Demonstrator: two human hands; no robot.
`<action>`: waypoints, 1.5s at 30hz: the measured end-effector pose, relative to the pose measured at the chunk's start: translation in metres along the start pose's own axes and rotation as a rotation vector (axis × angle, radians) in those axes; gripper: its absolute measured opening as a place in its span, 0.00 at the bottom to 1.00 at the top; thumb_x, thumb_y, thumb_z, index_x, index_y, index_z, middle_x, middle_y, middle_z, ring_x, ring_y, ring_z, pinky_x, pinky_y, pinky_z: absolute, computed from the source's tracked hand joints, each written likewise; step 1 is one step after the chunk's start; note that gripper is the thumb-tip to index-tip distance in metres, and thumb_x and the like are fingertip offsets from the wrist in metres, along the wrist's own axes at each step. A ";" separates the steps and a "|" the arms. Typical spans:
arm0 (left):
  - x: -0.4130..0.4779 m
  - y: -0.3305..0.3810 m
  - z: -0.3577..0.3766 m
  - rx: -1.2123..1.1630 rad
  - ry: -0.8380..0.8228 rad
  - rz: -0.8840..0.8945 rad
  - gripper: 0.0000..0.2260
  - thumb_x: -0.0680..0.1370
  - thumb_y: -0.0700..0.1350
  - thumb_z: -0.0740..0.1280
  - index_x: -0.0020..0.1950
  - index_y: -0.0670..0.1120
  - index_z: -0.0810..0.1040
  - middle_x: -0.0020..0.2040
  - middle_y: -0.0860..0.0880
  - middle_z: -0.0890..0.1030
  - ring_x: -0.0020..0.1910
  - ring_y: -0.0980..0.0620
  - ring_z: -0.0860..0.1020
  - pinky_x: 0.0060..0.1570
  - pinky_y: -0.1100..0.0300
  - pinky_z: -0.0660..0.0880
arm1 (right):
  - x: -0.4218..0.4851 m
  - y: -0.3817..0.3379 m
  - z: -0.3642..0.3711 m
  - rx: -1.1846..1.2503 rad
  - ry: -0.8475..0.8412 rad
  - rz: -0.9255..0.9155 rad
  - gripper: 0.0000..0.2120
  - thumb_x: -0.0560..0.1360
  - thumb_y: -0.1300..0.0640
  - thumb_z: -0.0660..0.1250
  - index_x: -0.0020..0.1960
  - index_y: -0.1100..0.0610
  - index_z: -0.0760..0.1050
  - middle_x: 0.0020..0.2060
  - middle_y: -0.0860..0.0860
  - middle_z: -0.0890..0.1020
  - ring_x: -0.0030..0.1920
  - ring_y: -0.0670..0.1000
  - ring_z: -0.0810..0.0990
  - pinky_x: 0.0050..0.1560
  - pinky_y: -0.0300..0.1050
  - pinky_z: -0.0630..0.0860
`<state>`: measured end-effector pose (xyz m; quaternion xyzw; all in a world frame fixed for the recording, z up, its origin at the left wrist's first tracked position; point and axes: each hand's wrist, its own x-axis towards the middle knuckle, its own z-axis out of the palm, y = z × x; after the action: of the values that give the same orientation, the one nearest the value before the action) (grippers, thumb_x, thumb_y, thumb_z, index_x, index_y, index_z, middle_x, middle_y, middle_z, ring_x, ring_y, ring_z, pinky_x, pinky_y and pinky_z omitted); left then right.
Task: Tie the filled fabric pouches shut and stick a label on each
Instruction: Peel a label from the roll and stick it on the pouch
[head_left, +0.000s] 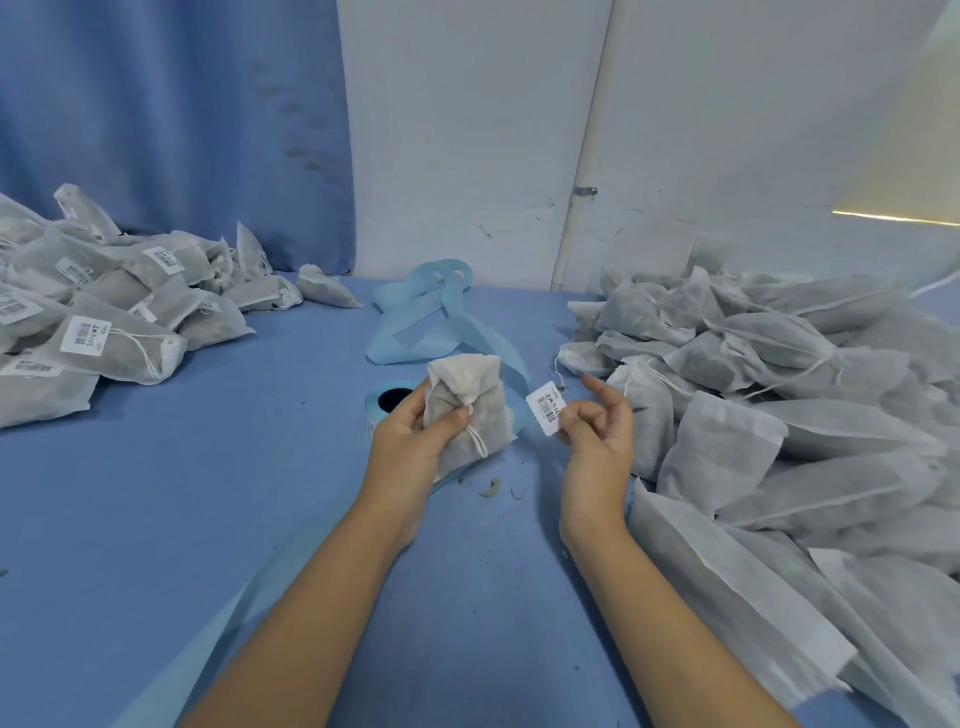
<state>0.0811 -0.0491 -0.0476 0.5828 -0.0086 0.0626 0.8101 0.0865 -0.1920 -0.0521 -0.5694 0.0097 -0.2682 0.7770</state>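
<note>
My left hand (415, 436) grips a filled white fabric pouch (465, 410) just above the blue table, thumb pressed near its gathered neck, where a drawstring hangs down. My right hand (597, 431) pinches a small white barcode label (545, 408) between thumb and fingers, a short way right of the pouch, with the index finger raised. The label roll (389, 400), with its blue backing, sits behind my left hand and is partly hidden by it.
A heap of labelled pouches (104, 322) lies at the left. A large pile of unlabelled pouches (779, 405) fills the right side. Loose blue backing tape (431, 317) curls at the centre back. A blue curtain and a white wall stand behind. Small crumbs (491, 488) lie on the table.
</note>
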 end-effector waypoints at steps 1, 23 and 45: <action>0.000 -0.001 0.000 0.006 -0.004 0.000 0.13 0.75 0.37 0.69 0.54 0.52 0.80 0.49 0.53 0.85 0.52 0.52 0.82 0.52 0.59 0.78 | -0.001 -0.002 0.001 -0.001 -0.038 -0.027 0.20 0.76 0.74 0.57 0.58 0.53 0.71 0.33 0.48 0.73 0.39 0.42 0.73 0.54 0.38 0.71; -0.002 -0.004 0.002 0.079 -0.045 -0.003 0.07 0.76 0.42 0.69 0.52 0.52 0.81 0.47 0.48 0.85 0.45 0.51 0.83 0.45 0.58 0.79 | -0.015 0.007 0.002 -0.637 -0.601 -0.371 0.28 0.75 0.62 0.56 0.72 0.44 0.56 0.39 0.45 0.73 0.42 0.47 0.74 0.48 0.44 0.73; -0.005 0.001 0.003 -0.227 -0.153 -0.142 0.15 0.72 0.47 0.69 0.57 0.43 0.79 0.52 0.41 0.84 0.50 0.44 0.82 0.50 0.53 0.80 | -0.011 0.010 0.001 -0.344 -0.502 0.195 0.25 0.63 0.51 0.79 0.56 0.49 0.74 0.48 0.46 0.84 0.48 0.48 0.83 0.46 0.42 0.78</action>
<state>0.0765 -0.0525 -0.0458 0.4897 -0.0362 -0.0408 0.8702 0.0813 -0.1839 -0.0634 -0.7374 -0.0827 -0.0380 0.6693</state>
